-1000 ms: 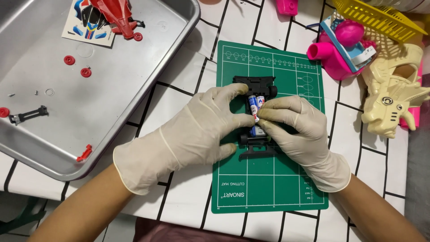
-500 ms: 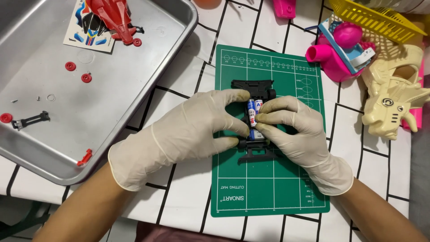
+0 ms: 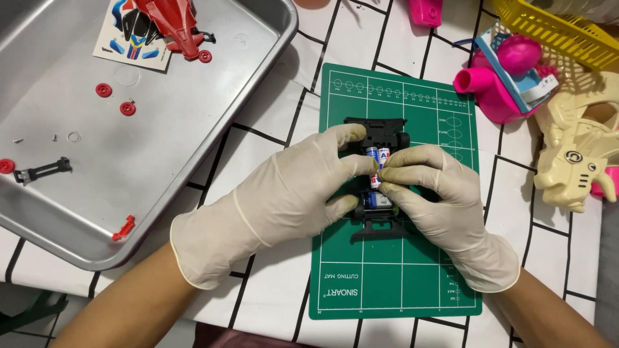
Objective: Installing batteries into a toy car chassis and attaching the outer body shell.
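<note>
Both gloved hands cover the middle of the black toy car chassis (image 3: 377, 132), so only its front end and rear bumper show. The batteries (image 3: 380, 156) peek out between the fingers (image 3: 412, 158); how many sit there cannot be told. The metal tray (image 3: 213, 122) runs off the left and top edges. The yellow basket (image 3: 561, 29) and a pink piece (image 3: 427, 9) are cut by the top edge. Tiny bits (image 3: 55, 136) in the tray are too small to identify.
</note>
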